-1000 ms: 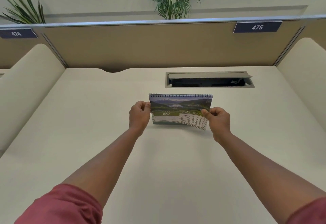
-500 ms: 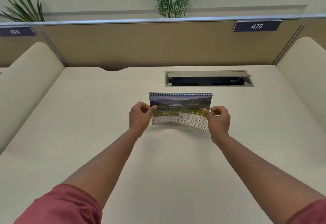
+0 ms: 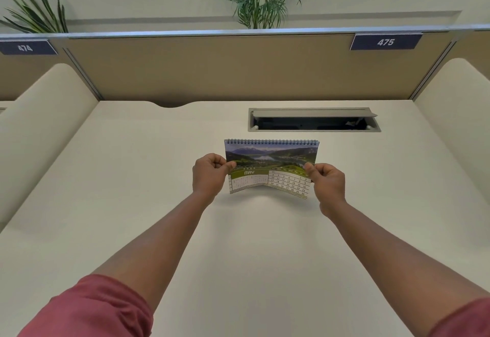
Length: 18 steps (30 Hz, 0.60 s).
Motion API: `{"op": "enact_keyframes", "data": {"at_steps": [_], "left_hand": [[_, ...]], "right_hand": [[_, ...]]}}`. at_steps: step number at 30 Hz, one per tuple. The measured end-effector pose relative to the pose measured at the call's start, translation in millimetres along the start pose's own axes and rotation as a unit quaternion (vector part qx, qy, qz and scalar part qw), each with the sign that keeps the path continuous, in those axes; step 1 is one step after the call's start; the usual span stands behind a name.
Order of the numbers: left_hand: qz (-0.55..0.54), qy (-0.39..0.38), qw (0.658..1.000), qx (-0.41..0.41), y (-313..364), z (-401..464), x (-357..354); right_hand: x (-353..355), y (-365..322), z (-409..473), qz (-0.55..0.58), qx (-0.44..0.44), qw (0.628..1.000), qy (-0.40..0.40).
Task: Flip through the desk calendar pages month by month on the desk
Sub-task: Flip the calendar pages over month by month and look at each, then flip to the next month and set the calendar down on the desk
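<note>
One desk calendar (spiral-bound, open at MAY) stands on the pale surface, just in front of the one open cable hatch. My two hands grip its front page: left hand fingers pinch the left edge, right hand fingers the right. Behind the hatch, a tan partition carries two number plates; two palms rise beyond.

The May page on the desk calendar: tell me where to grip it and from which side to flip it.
Grip the May page by its free lower corners, coming in from the two sides, much as the left hand and right hand pinch it. The spiral binding runs along the top edge, so only the bottom swings; the sheet already bows, so lift both corners evenly up and over.
</note>
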<state>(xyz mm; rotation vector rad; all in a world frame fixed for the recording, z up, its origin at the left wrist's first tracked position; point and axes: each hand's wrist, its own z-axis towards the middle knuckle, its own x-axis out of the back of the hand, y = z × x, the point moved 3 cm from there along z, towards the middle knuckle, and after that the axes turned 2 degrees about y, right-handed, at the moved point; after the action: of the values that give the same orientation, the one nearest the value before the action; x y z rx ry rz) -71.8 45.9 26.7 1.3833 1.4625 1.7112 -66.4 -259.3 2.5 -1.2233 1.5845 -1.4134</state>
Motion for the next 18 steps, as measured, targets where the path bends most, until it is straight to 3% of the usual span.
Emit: {"op": "enact_keyframes", "data": {"at_steps": [9,12,16,18], "left_hand": [[-0.018,-0.011,1.0,0.005,-2.8,-6.3,-4.6],[-0.112,-0.061,0.99,0.053,-3.4,-9.6,-3.5],[-0.28,-0.146,0.937,0.15,-0.1,-11.9,0.5],[-0.302,-0.157,0.927,0.157,1.7,-7.7,3.3]], "right_hand": [[-0.2,-0.4,-3.6,0.025,-0.025,0.999,-0.017],[0.4,-4.8,-4.2,0.089,-0.068,0.993,-0.034],[-0.7,-11.2,-6.9,0.187,-0.159,0.963,-0.111],[-2.4,-13.2,-7.6,0.222,-0.182,0.947,-0.144]]}}
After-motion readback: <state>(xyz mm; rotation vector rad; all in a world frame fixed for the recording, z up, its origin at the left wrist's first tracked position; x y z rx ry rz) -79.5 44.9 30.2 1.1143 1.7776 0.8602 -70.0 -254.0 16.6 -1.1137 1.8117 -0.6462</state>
